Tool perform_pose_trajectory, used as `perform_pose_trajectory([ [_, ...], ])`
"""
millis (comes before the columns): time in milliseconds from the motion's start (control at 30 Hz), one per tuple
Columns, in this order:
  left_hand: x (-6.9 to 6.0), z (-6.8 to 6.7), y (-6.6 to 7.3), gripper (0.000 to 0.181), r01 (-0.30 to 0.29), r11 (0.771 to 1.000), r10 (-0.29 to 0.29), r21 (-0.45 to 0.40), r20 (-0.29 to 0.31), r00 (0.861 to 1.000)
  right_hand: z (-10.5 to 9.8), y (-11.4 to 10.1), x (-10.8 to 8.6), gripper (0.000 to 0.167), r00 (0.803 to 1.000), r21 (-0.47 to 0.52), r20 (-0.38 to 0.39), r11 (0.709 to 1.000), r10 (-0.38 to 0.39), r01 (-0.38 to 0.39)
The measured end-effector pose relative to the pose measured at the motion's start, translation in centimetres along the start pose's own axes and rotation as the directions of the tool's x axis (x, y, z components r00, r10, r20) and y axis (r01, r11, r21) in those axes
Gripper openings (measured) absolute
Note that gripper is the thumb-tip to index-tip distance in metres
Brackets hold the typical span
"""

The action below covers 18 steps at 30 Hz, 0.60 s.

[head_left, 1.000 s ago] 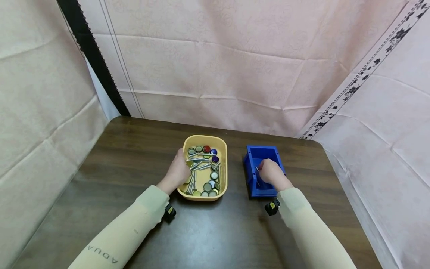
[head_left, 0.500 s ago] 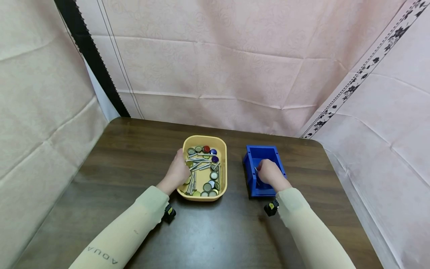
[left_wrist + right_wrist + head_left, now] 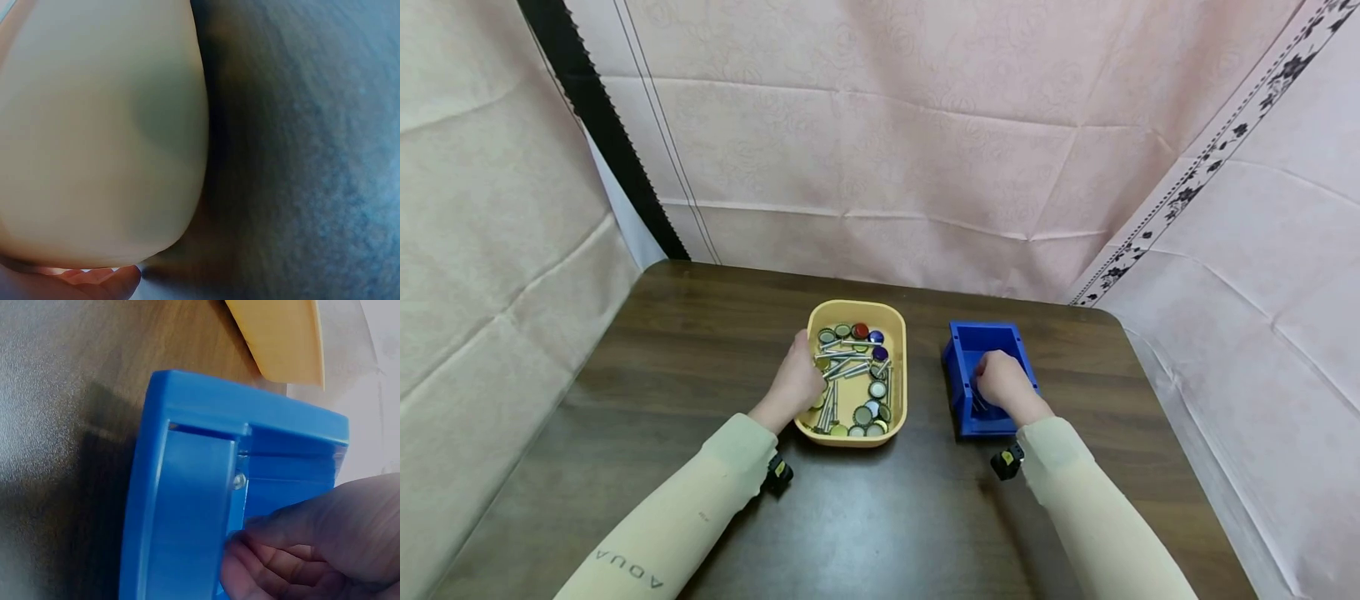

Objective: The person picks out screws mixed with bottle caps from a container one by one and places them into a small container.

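Observation:
My left hand (image 3: 795,379) holds the left wall of a yellow tray (image 3: 898,417) in the head view. Bottle caps (image 3: 862,415) and long silver screw-like pieces (image 3: 829,407) lie inside that tray. In the left wrist view my fingertips (image 3: 128,281) appear under a large blurred beige surface. Inside a blue bin (image 3: 952,379) is my right hand (image 3: 1002,382), fingers curled, thumb near the index finger. Thin silver pieces (image 3: 978,402) lie in the bin beside it. A round metal end (image 3: 239,481) shows past the fingers in the right wrist view. Whether they pinch anything is hidden.
Both containers stand on a dark wooden table (image 3: 700,350), with a strip of tabletop between them. Pale cloth (image 3: 880,158) hangs behind the table and at both sides.
The thin silver piece that stuck out left of my right fingers no longer shows there; thin pieces are visible lower in the bin. My left hand and the tray have hardly moved.

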<state>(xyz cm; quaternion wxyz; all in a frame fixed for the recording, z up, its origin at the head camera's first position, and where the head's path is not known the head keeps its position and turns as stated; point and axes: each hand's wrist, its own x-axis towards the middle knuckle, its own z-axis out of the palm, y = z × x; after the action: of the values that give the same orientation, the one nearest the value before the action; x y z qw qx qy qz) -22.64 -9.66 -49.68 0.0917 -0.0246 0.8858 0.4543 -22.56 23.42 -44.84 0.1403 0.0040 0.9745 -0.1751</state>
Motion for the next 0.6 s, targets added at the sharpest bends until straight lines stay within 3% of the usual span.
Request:
perform_pose_trajectory([
  [300, -0.2, -0.1, 0.2, 0.082, 0.011, 1.0, -0.011, -0.015, 0.011, 1.0, -1.8, -0.5, -0.7, 0.02, 0.997, 0.001, -0.073, 1.0, -0.024, 0.024],
  [600, -0.4, -0.3, 0.5, 0.083, 0.02, 0.999, -0.02, -0.03, 0.02, 1.0, -4.1, -3.0, -1.7, 0.018, 0.991, -0.046, -0.125, 0.998, -0.043, 0.037],
])
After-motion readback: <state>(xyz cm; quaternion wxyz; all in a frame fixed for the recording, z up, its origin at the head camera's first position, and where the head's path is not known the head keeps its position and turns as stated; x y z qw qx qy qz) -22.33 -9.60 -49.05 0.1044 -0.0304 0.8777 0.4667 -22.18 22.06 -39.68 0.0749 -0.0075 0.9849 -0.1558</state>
